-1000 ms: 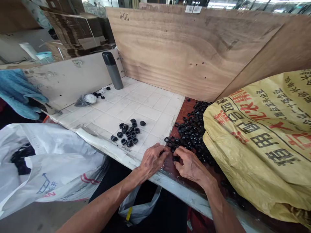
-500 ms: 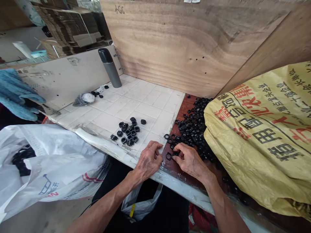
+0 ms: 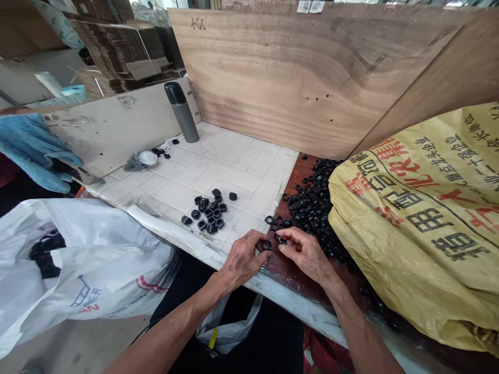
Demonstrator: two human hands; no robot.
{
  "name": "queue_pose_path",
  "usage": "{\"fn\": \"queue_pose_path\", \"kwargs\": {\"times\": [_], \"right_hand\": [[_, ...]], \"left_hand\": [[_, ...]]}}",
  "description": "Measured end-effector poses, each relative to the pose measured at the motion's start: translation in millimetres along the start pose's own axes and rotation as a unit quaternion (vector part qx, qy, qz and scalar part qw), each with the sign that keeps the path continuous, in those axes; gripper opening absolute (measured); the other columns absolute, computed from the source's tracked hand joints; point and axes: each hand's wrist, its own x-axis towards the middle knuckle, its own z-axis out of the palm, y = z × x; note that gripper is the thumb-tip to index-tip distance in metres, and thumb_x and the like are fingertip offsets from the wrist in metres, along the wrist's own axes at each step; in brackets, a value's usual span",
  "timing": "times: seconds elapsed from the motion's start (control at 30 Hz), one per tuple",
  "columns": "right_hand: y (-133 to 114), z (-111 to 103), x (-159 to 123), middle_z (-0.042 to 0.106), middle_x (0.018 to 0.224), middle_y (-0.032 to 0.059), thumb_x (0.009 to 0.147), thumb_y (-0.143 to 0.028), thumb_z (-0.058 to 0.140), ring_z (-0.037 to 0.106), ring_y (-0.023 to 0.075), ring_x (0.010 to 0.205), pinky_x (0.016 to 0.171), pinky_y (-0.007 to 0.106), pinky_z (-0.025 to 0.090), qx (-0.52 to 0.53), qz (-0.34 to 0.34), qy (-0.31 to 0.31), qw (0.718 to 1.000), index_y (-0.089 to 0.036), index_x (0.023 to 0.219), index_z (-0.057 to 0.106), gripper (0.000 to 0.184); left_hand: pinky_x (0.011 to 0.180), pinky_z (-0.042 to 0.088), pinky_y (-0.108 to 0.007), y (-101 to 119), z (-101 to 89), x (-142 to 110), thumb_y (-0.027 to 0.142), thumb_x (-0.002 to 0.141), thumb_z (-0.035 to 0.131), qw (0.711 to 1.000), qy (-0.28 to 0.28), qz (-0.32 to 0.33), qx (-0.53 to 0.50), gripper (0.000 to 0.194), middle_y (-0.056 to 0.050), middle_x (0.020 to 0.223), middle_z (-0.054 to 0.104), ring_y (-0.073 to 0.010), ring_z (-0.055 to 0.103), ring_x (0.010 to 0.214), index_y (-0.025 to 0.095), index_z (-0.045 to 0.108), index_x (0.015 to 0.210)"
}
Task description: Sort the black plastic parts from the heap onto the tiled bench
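My left hand (image 3: 245, 257) is at the seam between the white tiled top and the red-brown board, pinching a black plastic ring (image 3: 266, 245) between thumb and fingers. Just right of it, my right hand (image 3: 306, 254) grips a small black plastic piece (image 3: 281, 241) at its fingertips; its exact shape is partly covered. Behind the right hand spreads a heap of black plastic rings (image 3: 312, 208) on the red-brown board. A smaller group of black ring-shaped pieces (image 3: 210, 213) lies on the white tiles, left of and beyond my left hand.
A yellow printed sack (image 3: 421, 218) lies over the heap's right side. At the back left stands a grey flask (image 3: 186, 119), near a small plastic bag (image 3: 141, 160). Plywood (image 3: 312, 78) walls the rear. A white sack (image 3: 109, 275) hangs at left; below the edge is another bag (image 3: 230, 324).
My left hand has closed on a ring that lay on the red-brown board between the hands. The right hand has lifted slightly with its black piece. The whole view has shifted a little.
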Motion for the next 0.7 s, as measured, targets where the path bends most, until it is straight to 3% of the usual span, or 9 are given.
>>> {"fn": "queue_pose_path", "kwargs": {"times": [0.2, 0.27, 0.37, 0.5, 0.7], "right_hand": [[9, 13, -1, 0.062, 0.076, -0.0018, 0.08, -0.032, 0.069, 0.059, 0.0152, 0.066, 0.061, 0.025, 0.047, 0.143, 0.043, 0.012, 0.989, -0.023, 0.086, 0.057, 0.017], [9, 17, -2, 0.063, 0.08, -0.001, 0.082, -0.032, 0.07, 0.059, 0.0151, 0.068, 0.063, 0.025, 0.048, 0.128, 0.022, 0.019, 0.991, -0.022, 0.084, 0.057, 0.016], [3, 21, -3, 0.065, 0.087, 0.0005, 0.086, -0.028, 0.068, 0.061, 0.0158, 0.073, 0.069, 0.027, 0.05, 0.081, -0.027, 0.04, 0.996, -0.023, 0.1, 0.064, 0.016], [-4, 23, -4, 0.067, 0.102, 0.0044, 0.088, -0.022, 0.064, 0.064, 0.0181, 0.085, 0.077, 0.029, 0.052, 0.026, -0.103, 0.046, 0.993, -0.023, 0.105, 0.068, 0.018], [-2, 24, -4, 0.069, 0.097, 0.0045, 0.088, -0.021, 0.063, 0.064, 0.0176, 0.08, 0.073, 0.029, 0.053, 0.017, -0.095, 0.056, 0.994, -0.023, 0.102, 0.069, 0.015]], "left_hand": [[0.077, 0.056, -0.027, -6, 0.2, 2, 0.015, 0.081, 0.071, 0.989, 0.0, -0.011, -0.147, 0.025, -0.001, 0.097, 0.062, -0.0148, 0.066, 0.085, 0.023, 0.068, 0.104], [0.076, 0.057, -0.027, -8, 1.3, 2, 0.016, 0.08, 0.072, 0.988, 0.001, -0.004, -0.155, 0.027, -0.003, 0.1, 0.061, -0.0154, 0.066, 0.086, 0.023, 0.069, 0.106], [0.076, 0.057, -0.029, -8, 2.2, 2, 0.02, 0.08, 0.074, 0.984, 0.0, -0.006, -0.178, 0.03, -0.005, 0.103, 0.066, -0.0169, 0.067, 0.086, 0.022, 0.069, 0.11], [0.088, 0.058, -0.035, -7, 2.3, 0, 0.027, 0.083, 0.073, 0.961, -0.026, -0.056, -0.269, 0.033, -0.006, 0.103, 0.074, -0.0209, 0.071, 0.093, 0.02, 0.068, 0.114], [0.097, 0.055, -0.042, -8, 2.4, -3, 0.028, 0.085, 0.071, 0.925, -0.035, -0.098, -0.365, 0.043, -0.008, 0.11, 0.075, -0.0242, 0.071, 0.104, 0.019, 0.063, 0.126]]}}
